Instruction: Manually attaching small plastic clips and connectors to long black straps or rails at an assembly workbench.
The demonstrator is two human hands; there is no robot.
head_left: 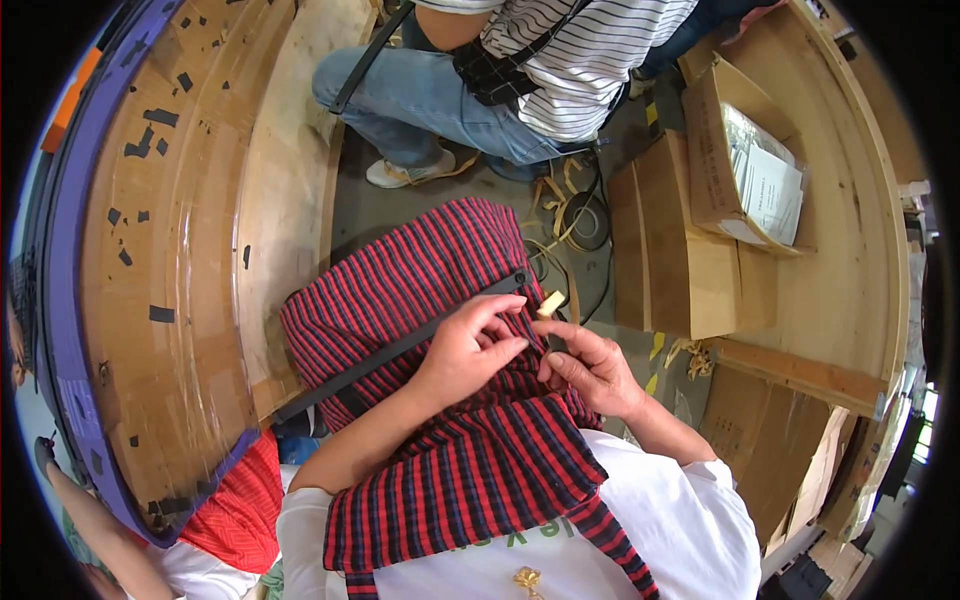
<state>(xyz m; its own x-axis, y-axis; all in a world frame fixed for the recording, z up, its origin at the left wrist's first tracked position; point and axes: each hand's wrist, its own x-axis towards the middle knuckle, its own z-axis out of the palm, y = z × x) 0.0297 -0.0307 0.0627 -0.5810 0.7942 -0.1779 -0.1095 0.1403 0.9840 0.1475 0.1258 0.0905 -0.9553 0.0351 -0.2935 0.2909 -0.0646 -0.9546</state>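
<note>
A long flat black strip (385, 362) lies slantwise across the red and black striped cloth (400, 255) over my lap. Its far right end has a small round mark. My left hand (465, 345) rests over the strip near that end, thumb and fingers apart, with nothing visible between them. To its right, my right hand (597, 372) pinches a small dark piece (554, 344) between thumb and forefinger; its exact kind is hard to make out. Just beyond my right forefinger is a small cream-coloured piece (551, 304); whether it touches the finger, I cannot tell.
A cardboard-covered workbench (190, 260) dotted with black scraps runs along the left. Opposite sits a person in jeans (430, 95), with another black strip (372, 58) across the leg. Cardboard boxes (660, 240) stand at right. Tan ribbons and a black roll (586, 220) lie on the floor.
</note>
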